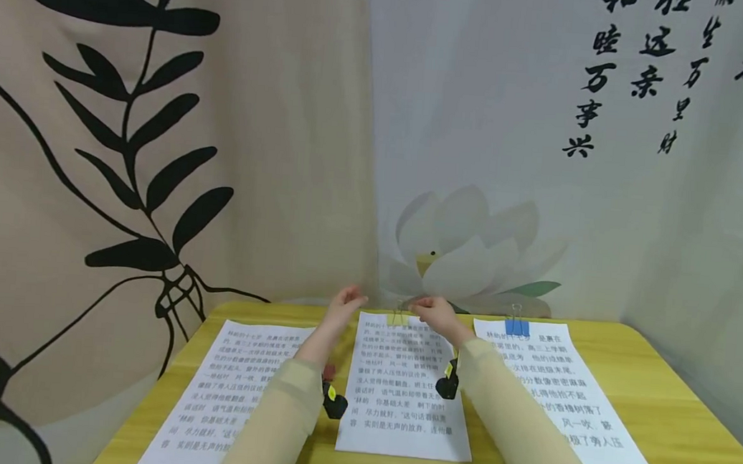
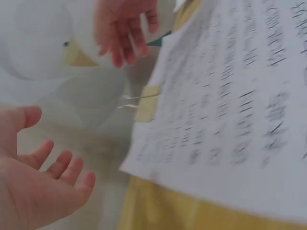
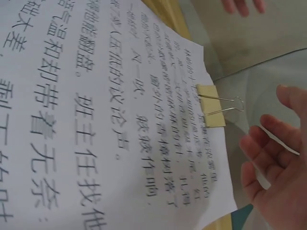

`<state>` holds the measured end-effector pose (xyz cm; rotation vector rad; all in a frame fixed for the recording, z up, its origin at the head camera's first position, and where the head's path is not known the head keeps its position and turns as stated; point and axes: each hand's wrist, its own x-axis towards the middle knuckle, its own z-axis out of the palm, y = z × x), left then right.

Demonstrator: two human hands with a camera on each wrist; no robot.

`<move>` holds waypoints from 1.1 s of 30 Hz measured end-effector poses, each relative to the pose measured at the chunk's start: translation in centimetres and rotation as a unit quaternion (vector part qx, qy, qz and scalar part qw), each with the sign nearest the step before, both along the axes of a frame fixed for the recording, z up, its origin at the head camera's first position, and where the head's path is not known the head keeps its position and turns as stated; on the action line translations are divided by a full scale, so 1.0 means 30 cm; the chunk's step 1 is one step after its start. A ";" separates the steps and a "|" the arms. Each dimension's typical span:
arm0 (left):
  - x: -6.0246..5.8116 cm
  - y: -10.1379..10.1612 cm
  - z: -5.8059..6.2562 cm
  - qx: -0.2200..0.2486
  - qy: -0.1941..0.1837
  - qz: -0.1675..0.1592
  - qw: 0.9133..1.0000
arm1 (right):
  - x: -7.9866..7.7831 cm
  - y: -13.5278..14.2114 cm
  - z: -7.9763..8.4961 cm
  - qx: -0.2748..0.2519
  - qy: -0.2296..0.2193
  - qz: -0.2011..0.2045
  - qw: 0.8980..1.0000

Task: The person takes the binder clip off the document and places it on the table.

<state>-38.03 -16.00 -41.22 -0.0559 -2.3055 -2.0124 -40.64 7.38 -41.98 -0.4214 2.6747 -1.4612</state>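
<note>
A pale yellow binder clip (image 3: 211, 105) grips the top edge of the middle printed sheet (image 1: 404, 407), its wire handles sticking out past the paper. My left hand (image 1: 344, 308) is just left of the clip, fingers spread and loosely bent, holding nothing. To the clip's right is my right hand (image 1: 437, 316), also holding nothing; in the right wrist view its relaxed fingers (image 3: 263, 151) stay apart from the clip. The left wrist view shows the left palm (image 2: 38, 187) facing up beside the sheet's top edge.
Another printed sheet (image 1: 211, 393) lies at left, partly under the left sleeve. At right, a sheet (image 1: 615, 443) bears a blue binder clip (image 1: 516, 327) on its top edge. All rest on a yellow wood-grain table (image 1: 688, 419). A patterned curtain (image 1: 300, 148) hangs behind.
</note>
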 end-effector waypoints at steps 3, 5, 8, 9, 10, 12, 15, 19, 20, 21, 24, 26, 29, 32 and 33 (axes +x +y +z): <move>-0.007 0.037 -0.044 -0.011 0.001 0.025 1.000 | 0.001 -0.008 -0.016 -0.010 -0.005 -0.004 1.000; -0.010 0.056 -0.079 -0.034 0.001 0.039 0.999 | 0.002 -0.011 -0.035 -0.018 -0.010 -0.009 1.000; -0.014 0.070 -0.128 -0.070 -0.001 0.054 0.996 | -0.004 -0.016 -0.066 -0.021 -0.013 -0.009 1.000; -0.015 0.071 -0.142 -0.078 -0.006 0.059 0.995 | -0.007 -0.017 -0.076 -0.024 -0.017 -0.008 1.000; -0.015 0.070 -0.153 -0.081 -0.011 0.064 0.995 | -0.010 -0.018 -0.086 -0.024 -0.019 -0.006 1.000; -0.020 0.067 -0.170 -0.081 -0.021 0.073 0.994 | -0.018 -0.018 -0.103 -0.022 -0.019 -0.004 1.000; -0.032 0.068 -0.175 -0.082 -0.032 0.080 0.993 | -0.030 -0.014 -0.116 -0.027 -0.025 -0.011 0.999; -0.050 0.085 -0.158 -0.082 -0.034 0.072 0.993 | -0.042 -0.002 -0.120 -0.029 -0.041 -0.025 0.998; -0.051 0.090 -0.155 -0.080 -0.035 0.071 0.994 | -0.042 -0.001 -0.122 -0.031 -0.047 -0.027 0.998; -0.050 0.096 -0.153 -0.078 -0.037 0.071 0.994 | -0.041 0.000 -0.124 -0.030 -0.050 -0.028 0.998; -0.052 0.112 -0.152 -0.073 -0.033 0.083 0.993 | -0.039 -0.001 -0.130 -0.030 -0.050 -0.028 0.998; -0.054 0.120 -0.156 -0.073 -0.029 0.102 0.992 | -0.035 -0.004 -0.134 -0.033 -0.051 -0.029 0.998; -0.058 0.124 -0.176 -0.057 -0.039 0.132 0.989 | -0.031 -0.007 -0.139 -0.026 -0.041 -0.034 0.998; -0.059 0.124 -0.197 -0.026 -0.060 0.158 0.985 | -0.031 -0.007 -0.138 -0.013 -0.030 -0.036 0.999; -0.059 0.124 -0.204 -0.018 -0.067 0.165 0.984 | -0.032 -0.007 -0.135 -0.010 -0.026 -0.038 0.999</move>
